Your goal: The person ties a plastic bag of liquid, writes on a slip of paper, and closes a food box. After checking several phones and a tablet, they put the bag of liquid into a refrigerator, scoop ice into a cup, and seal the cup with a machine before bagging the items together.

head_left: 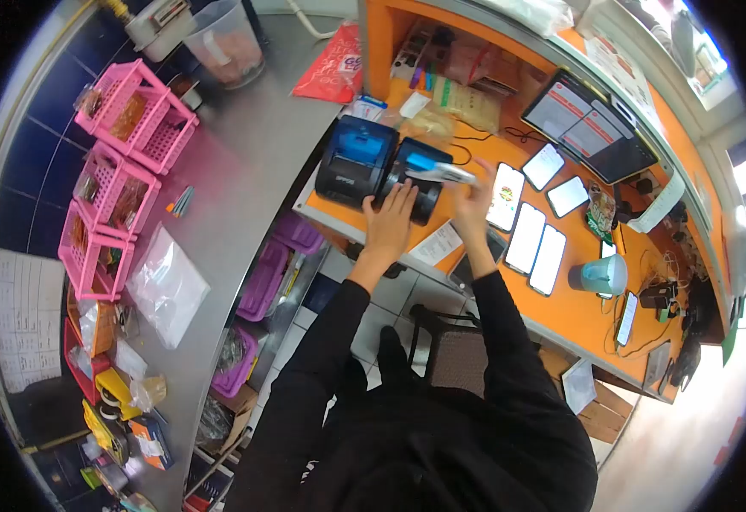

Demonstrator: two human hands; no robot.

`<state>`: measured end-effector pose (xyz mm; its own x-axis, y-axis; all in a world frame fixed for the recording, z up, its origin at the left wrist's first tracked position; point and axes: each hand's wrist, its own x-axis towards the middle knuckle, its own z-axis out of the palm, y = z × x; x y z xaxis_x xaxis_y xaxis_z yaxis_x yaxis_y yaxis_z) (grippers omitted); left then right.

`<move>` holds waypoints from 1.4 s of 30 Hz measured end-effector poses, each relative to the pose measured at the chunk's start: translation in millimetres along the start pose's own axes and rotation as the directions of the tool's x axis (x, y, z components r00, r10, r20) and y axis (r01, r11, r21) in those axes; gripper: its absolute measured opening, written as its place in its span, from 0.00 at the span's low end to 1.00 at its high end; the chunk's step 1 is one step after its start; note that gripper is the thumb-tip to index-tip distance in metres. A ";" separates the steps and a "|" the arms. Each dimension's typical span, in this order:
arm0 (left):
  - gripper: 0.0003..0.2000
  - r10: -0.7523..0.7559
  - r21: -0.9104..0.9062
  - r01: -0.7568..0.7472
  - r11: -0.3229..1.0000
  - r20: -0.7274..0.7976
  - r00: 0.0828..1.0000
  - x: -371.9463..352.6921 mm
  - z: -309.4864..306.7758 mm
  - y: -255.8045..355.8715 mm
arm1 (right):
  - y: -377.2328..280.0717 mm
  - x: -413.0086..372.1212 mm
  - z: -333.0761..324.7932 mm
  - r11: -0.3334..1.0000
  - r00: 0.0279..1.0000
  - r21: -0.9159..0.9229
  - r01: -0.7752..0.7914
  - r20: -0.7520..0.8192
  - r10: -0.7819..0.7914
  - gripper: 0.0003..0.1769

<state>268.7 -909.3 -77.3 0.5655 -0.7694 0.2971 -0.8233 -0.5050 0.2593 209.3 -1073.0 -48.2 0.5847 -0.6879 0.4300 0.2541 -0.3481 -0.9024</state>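
Note:
Two black printers with blue parts stand side by side at the left end of the orange desk: the left printer (pixel 354 158) and the right printer (pixel 420 201). Across the front of the printers lies my left hand (pixel 392 213), its fingers spread and nothing held in it. My right hand (pixel 473 198) is just right of the right printer, its fingers closed on a strip of white paper (pixel 445 173) that is blurred by motion. Beside it on the desk are several lit phones, the closest being one phone (pixel 505 197). A printed slip (pixel 435 245) lies at the desk's front edge.
A tablet (pixel 590 125) leans at the desk's back, and a cup (pixel 599 276) stands to the right. Pink baskets (pixel 121 188) and a plastic bag (pixel 168 286) are on the steel counter (pixel 245 154) at left. Below is a chair (pixel 458 358).

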 end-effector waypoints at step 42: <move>0.26 -0.933 -0.755 0.609 0.243 -0.354 -0.066 -689.5 -308.1 -88.9 | -325.6 -583.9 461.2 0.926 -0.144 0.371 -0.061 0.915 -0.376 0.18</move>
<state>-32.8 -213.4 -22.1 0.7483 0.6603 0.0635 0.1818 -0.2962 0.9377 140.5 -264.3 -18.7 0.5250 0.8131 0.2512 0.4858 -0.0440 -0.8729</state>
